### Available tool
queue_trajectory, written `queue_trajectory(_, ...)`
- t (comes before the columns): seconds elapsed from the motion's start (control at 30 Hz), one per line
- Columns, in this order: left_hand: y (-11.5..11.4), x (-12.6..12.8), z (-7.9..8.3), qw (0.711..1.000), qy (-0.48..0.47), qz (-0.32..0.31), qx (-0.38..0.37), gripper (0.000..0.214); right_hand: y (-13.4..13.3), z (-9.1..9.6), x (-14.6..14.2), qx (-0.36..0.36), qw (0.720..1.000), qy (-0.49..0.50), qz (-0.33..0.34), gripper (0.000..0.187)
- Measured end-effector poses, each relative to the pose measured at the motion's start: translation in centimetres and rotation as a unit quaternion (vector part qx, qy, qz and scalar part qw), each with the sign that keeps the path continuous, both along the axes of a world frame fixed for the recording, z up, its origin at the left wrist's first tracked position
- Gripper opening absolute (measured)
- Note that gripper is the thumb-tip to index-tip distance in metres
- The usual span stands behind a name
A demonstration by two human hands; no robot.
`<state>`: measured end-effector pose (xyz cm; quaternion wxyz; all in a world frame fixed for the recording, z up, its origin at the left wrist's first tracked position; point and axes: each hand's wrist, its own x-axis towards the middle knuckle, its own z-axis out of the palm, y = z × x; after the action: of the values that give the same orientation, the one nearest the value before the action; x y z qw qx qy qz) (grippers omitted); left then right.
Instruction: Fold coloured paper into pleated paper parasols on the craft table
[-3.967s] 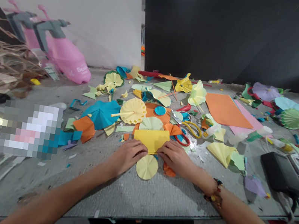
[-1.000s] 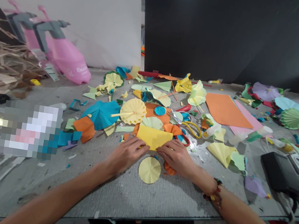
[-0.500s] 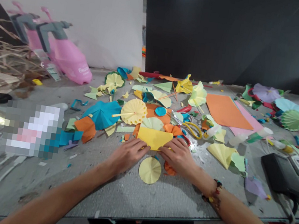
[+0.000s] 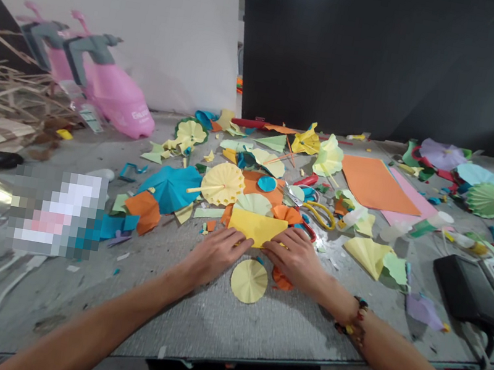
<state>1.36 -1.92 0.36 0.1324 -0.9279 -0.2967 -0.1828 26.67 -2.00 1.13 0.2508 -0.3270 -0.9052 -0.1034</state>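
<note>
We saw the folded yellow paper (image 4: 256,227) lying flat on the counter (image 4: 215,324), about midway along it and a little back from its near edge. The left hand (image 4: 216,255) lay palm down at the paper's near left corner, its fingers (image 4: 240,243) stretched out narrow and side by side, the tips pressing on the paper's near border. The right hand (image 4: 294,258) mirrored it at the near right corner, fingers (image 4: 272,246) likewise extended and resting on the sheet, not wrapped around it. The fingertips of the two hands nearly met over the middle of that border. Neither hand gripped anything; both only pressed down.

Just nearer than the paper, between the two wrists, lay a pale yellow pleated disc (image 4: 249,281), untouched. Behind the paper we noted a round yellow fan on a stick (image 4: 223,183), a blue paper umbrella (image 4: 172,185) to its left, and yellow-handled scissors (image 4: 318,212) to its right. An orange sheet (image 4: 376,183) lay toward the far right.
</note>
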Motion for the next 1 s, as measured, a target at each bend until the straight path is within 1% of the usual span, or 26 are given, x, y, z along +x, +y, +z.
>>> queue_trajectory(0.1,-0.01,0.12,0.06,1.0,0.013,0.002,-0.001,0.013,0.03,-0.14,0.01,0.005,1.0,-0.001,-0.001,0.013)
queue_trajectory(0.3,-0.25,0.33,0.45,1.0,0.009,-0.006,0.007,0.008,-0.06,-0.06,-0.08,0.028,0.999,-0.013,-0.006,0.013)
queue_trajectory(0.57,-0.34,0.08,0.4,1.0,-0.021,-0.021,-0.003,0.014,-0.1,0.17,0.14,0.036,0.999,0.005,0.005,0.014)
queue_trajectory(0.77,-0.12,-0.23,0.38,0.999,-0.026,-0.032,0.008,0.017,-0.17,0.13,0.33,0.046,0.999,0.002,0.004,0.015)
queue_trajectory(0.9,-0.04,-0.41,0.4,0.999,-0.025,-0.029,-0.004,0.018,-0.06,-0.06,0.28,0.049,0.999,0.013,0.001,0.013)
queue_trajectory(1.0,-0.04,-0.43,0.34,0.999,-0.026,-0.023,0.002,0.017,0.02,-0.16,0.3,0.043,0.999,0.003,-0.003,0.011)
